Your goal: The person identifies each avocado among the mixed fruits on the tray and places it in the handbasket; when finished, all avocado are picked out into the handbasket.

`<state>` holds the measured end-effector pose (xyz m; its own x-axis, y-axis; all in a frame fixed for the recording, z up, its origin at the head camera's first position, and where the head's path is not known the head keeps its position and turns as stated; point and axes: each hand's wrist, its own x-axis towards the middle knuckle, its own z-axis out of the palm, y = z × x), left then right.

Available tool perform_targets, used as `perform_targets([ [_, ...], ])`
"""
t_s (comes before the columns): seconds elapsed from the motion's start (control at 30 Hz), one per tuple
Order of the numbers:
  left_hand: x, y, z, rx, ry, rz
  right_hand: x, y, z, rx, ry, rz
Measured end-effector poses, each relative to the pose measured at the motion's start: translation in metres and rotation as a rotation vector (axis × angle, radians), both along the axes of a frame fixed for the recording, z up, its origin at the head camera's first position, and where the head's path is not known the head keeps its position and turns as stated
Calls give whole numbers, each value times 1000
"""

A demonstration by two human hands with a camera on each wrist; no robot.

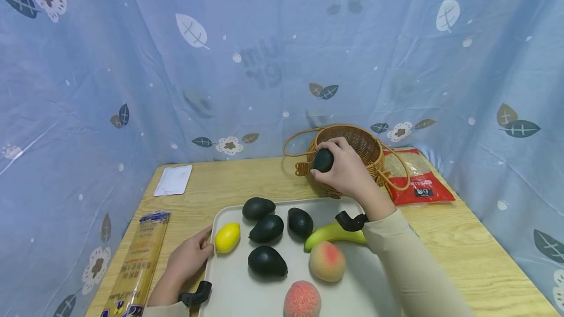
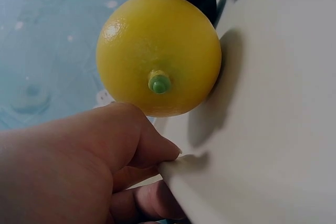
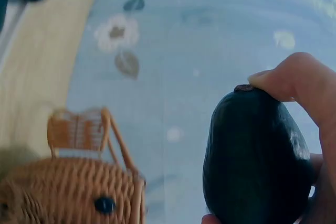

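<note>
My right hand (image 1: 345, 168) grips a dark green avocado (image 1: 323, 160) at the front left of a wicker basket (image 1: 374, 153). The right wrist view has the avocado (image 3: 257, 156) held at its stem end by the thumb, with the basket (image 3: 79, 187) at lower left. My left hand (image 1: 190, 257) pinches the left rim of a white tray (image 1: 233, 302) between thumb and fingers, beside a yellow lemon (image 1: 227, 237). Several more avocados (image 1: 267, 261) lie on the tray, along with a green-yellow banana (image 1: 335, 234), a peach (image 1: 327, 261) and a pink bumpy fruit (image 1: 302, 299).
A red bag of grain (image 1: 418, 180) lies right of the basket, partly behind its handle. On the left are a long pack of noodles (image 1: 136, 263) and a white packet (image 1: 174, 180). A blue patterned curtain (image 1: 264, 62) surrounds the wooden table (image 1: 471, 253).
</note>
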<state>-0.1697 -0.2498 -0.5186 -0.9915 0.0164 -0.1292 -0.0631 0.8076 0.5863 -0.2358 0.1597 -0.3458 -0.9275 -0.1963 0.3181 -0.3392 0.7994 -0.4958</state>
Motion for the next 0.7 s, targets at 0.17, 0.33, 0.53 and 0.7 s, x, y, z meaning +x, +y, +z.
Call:
perform_targets([
  [0.17,-1,0,1,-7,12,-4,-22,18,2,-15,-17,-101],
  [0.33,1,1,3,-2,0,-3,-38,34,-5,-46,-19,-178],
  [0.53,2,2,4,-4,-2,4,-47,46,-13,-81,-84,-227],
  [0.7,2,3,4,-4,1,2,-49,51,-15,-100,-80,-274],
])
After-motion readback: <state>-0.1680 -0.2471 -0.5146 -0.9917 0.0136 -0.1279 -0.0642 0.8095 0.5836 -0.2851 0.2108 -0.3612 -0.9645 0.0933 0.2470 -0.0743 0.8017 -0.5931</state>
